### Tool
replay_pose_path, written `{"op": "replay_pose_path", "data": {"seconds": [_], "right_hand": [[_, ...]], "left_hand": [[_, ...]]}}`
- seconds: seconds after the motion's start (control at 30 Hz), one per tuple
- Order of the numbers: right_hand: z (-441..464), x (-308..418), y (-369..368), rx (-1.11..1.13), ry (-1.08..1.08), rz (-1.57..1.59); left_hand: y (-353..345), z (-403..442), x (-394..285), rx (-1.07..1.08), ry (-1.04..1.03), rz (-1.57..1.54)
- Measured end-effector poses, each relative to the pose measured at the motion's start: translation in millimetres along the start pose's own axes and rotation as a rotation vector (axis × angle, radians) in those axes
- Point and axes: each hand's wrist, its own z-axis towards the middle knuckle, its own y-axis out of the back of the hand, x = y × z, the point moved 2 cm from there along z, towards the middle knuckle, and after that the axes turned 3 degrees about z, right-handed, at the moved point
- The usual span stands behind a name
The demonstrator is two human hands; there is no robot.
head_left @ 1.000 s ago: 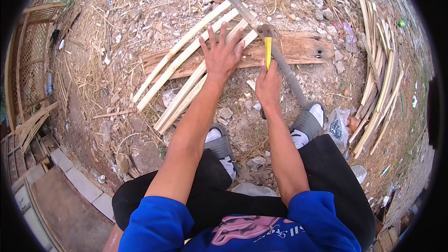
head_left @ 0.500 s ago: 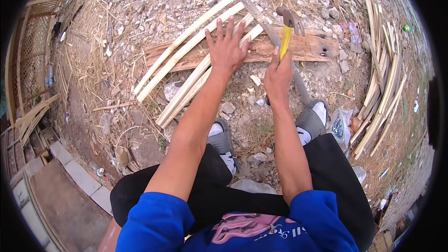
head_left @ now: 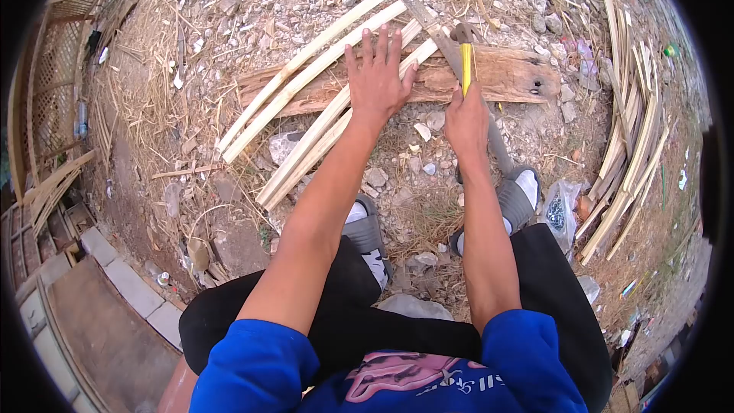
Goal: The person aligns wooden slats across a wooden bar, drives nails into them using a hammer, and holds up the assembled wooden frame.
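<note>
Near bag (head_left: 560,213) and slat pile (head_left: 636,138), right fingers (head_left: 458,97) round hammer (head_left: 466,69), left fingers (head_left: 381,47) splayed over strips (head_left: 310,144), bar (head_left: 417,9) across

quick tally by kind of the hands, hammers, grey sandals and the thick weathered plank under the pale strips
Hands: 2, the left hand and the right hand
Hammer: 1
Grey sandals: 2, the left sandal and the right sandal
Weathered plank: 1
Total: 6
</note>
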Motion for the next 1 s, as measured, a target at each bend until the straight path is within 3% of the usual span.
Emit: {"op": "replay_pose_path", "data": {"seconds": [0.1, 0.23, 0.27, 0.4, 0.5, 0.6, 0.7, 0.73, 0.83, 0.9, 1.0], "right_hand": [[14, 43, 41, 0.115, -0.213, 0.124], [-2, 42, 21, 0.032, -0.181, 0.21], [-3, 36, 11, 0.266, -0.268, 0.069], [5, 55, 31, 0.256, -0.2, 0.125], [8, 78, 49, 0.19, -0.293, 0.27], [1, 20, 5, 0.327, -0.279, 0.031], [-2, 3, 12, 0.132, -0.051, 0.122], [-2, 9, 20, 0.183, -0.259, 0.113], [-14, 4, 29, 0.133, -0.392, 0.218], [-21, -4, 32, 0.117, -0.401, 0.231], [-27, -16, 29, 0.12, -0.379, 0.238]], "left_hand": [[6, -1, -2, -0.004, -0.003, 0.015], [6, -1, -1, -0.013, -0.006, 0.027], [5, -3, -4, -0.002, -0.004, 0.003], [6, -2, 1, 0.024, -0.003, 0.008], [5, -4, 1, 0.025, -0.026, 0.002], [12, -1, 4, 0.004, -0.055, -0.028], [25, 5, 20, 0.006, -0.017, -0.017], [29, 3, 28, 0.022, 0.005, 0.027], [40, -4, 45, 0.146, 0.09, 0.056], [48, -11, 56, 0.242, 0.126, 0.092], [47, -13, 61, 0.203, 0.024, 0.135]]}}
